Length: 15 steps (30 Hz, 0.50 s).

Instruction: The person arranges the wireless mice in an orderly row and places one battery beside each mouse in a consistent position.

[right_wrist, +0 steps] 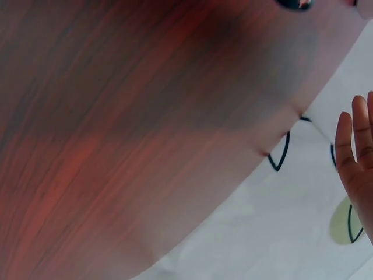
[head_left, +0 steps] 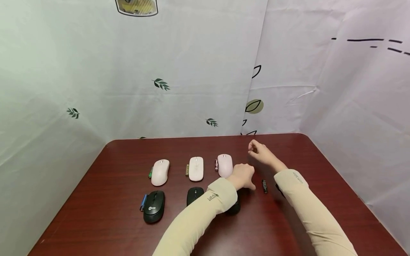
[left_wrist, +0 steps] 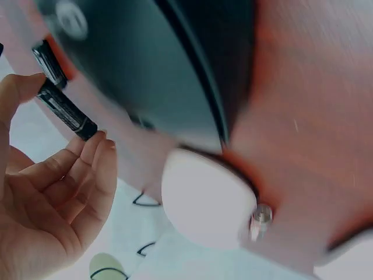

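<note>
My left hand (head_left: 244, 175) reaches over the right side of the mice. In the left wrist view it pinches a black battery (left_wrist: 67, 109) by its ends, between thumb and fingertips. A second black battery (head_left: 264, 186) lies on the table to the right of that hand. Under the left forearm is a black mouse (head_left: 234, 209), mostly hidden by the sleeve. The pink mouse (head_left: 225, 166) lies just beyond the left hand, a pink battery (head_left: 216, 165) at its left side. Farther right, my right hand (head_left: 263, 154) hovers above the table with loosely bent fingers and nothing in them.
On the dark red table (head_left: 96, 213) lie a white mouse (head_left: 196, 169) with a gold battery (head_left: 187, 170), a pale mouse (head_left: 160, 172) with a green battery (head_left: 150, 173), a black mouse (head_left: 154, 207) with a blue battery (head_left: 143, 203), and another black mouse (head_left: 194, 194), partly covered.
</note>
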Tool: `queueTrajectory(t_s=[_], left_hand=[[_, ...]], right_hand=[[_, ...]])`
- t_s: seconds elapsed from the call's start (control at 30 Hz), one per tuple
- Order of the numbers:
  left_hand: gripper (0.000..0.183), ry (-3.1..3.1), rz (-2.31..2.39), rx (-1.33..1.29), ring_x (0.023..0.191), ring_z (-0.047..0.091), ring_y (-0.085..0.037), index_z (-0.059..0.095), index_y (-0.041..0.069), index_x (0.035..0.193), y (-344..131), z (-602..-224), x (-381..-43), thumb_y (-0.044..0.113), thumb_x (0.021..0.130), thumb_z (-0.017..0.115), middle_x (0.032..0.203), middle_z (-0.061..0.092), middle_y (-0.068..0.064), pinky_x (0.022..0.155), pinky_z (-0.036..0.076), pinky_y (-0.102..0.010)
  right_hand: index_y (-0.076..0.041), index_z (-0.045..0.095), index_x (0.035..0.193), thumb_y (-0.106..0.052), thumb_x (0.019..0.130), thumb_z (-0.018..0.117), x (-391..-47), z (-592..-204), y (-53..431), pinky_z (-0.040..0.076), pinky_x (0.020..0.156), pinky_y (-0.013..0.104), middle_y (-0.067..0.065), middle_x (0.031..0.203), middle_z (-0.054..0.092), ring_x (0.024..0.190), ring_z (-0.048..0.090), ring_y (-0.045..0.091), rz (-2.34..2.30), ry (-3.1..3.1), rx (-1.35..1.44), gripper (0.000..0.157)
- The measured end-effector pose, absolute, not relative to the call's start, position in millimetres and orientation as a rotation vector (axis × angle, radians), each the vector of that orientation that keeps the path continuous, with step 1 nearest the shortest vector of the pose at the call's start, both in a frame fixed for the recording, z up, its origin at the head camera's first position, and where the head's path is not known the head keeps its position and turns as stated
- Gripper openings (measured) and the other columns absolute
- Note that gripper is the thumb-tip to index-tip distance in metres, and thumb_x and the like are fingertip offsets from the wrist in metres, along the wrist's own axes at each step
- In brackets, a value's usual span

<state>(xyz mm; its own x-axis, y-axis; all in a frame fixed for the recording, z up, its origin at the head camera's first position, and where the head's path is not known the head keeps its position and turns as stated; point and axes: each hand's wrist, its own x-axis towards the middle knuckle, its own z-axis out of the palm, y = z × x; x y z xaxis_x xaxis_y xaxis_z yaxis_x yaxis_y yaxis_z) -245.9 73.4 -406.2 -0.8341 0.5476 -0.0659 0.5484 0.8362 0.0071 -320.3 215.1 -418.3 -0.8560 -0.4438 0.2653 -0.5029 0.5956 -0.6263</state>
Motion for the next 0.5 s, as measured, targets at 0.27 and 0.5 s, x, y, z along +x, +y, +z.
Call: queueTrajectory(t_s=[0.27, 0.5], left_hand=[[0.033, 2.872, -0.035, 0.925, 0.074, 0.062, -0.011, 0.060, 0.019, 0.072, 61.0, -396.4, -242.5, 0.046, 0.070, 0.078, 0.076, 0.064, 0.008, 0.065, 0.050, -0.026], [0.030, 2.886, 0.008, 1.169, 0.074, 0.059, -0.011, 0.060, 0.018, 0.069, 36.3, -388.3, -238.6, 0.042, 0.069, 0.078, 0.072, 0.059, 0.006, 0.061, 0.047, -0.024]], right_hand=[[-0.002, 0.046, 0.092, -0.001, 0.090, 0.057, -311.9, -408.7, 185.7, 0.038, 0.062, 0.024, 0.005, 0.076, 0.052, 0.064, 0.044, 0.010, 1.117, -2.704, 0.940, 0.011], [-0.003, 0.046, 0.095, -0.002, 0.092, 0.054, -301.9, -399.0, 162.9, 0.038, 0.059, 0.024, 0.006, 0.076, 0.054, 0.059, 0.042, 0.009, 1.098, -2.677, 1.071, 0.009]])
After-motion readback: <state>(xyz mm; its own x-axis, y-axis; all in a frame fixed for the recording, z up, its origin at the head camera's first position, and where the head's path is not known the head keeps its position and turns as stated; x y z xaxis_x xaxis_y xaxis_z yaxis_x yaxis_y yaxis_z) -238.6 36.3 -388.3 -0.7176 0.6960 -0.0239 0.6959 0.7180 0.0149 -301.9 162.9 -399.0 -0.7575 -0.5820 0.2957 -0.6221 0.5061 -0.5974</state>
